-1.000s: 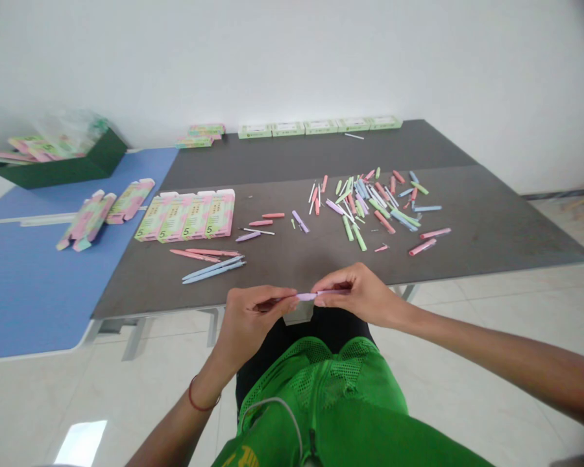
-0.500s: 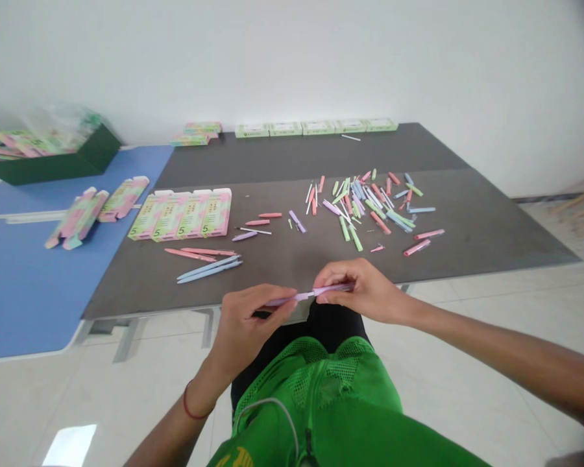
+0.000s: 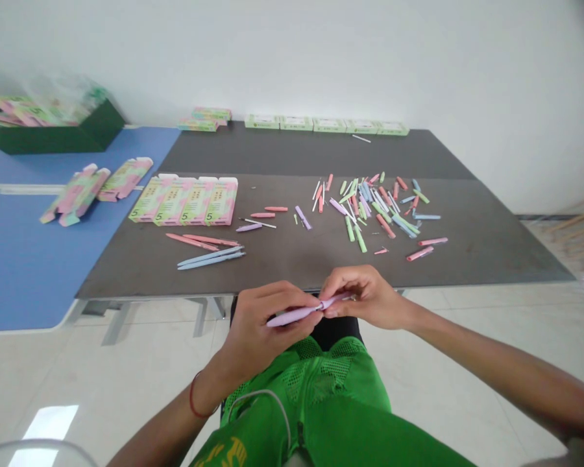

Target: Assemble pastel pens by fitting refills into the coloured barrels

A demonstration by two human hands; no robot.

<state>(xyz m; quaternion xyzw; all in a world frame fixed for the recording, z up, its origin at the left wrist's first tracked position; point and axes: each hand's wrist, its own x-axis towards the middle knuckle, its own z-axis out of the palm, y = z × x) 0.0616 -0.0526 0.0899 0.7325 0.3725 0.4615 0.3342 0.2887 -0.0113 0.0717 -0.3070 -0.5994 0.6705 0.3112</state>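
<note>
In the head view, my left hand (image 3: pixel 267 331) curls its fingers closed around a slim lilac plastic pen (image 3: pixel 294 316) while my right hand (image 3: pixel 365 299) pinches its far end, the pen slanting from lower left to upper right at lower centre of the frame.

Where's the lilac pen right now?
In the head view, the lilac pen is held between the left hand and right hand, above the black shorts.
</note>
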